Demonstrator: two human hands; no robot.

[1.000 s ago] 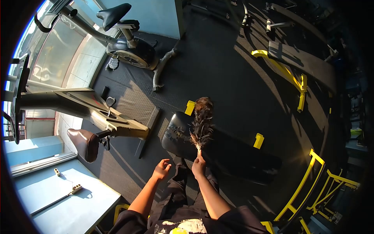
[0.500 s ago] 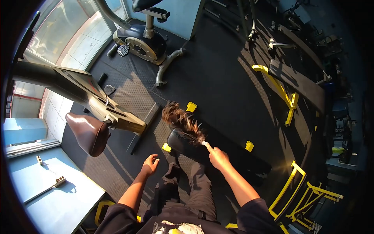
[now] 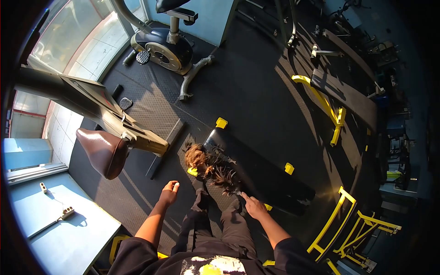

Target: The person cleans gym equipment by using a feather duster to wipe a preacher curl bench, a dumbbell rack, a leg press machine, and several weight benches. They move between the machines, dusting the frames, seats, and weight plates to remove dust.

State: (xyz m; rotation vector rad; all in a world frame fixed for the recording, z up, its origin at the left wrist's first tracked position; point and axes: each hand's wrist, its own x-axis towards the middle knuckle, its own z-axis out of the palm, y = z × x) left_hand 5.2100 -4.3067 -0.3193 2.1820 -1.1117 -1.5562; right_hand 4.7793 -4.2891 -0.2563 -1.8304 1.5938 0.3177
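My right hand [image 3: 255, 206] is closed around the short handle of a feather duster [image 3: 211, 167]. Its brown and black feathers point away to the left, overlapping the near edge of a black padded bench [image 3: 270, 172]. My left hand [image 3: 168, 193] hangs over the floor to the left of my legs, fingers loosely curled and nothing in it. Yellow feet of the bench [image 3: 221, 123] show around the dark pad, one of them partly behind the feathers.
An exercise bike with a brown saddle [image 3: 103, 153] stands at the left, another bike [image 3: 167, 52] beyond it. A bench with a yellow frame [image 3: 337, 114] is at the right, yellow racks [image 3: 334, 222] nearer. A blue surface with a power strip [image 3: 68, 212] lies lower left.
My right hand has drawn the duster down toward my legs, its feathers now at the bench's near side. My left hand has shifted slightly left, its fingers closer together.
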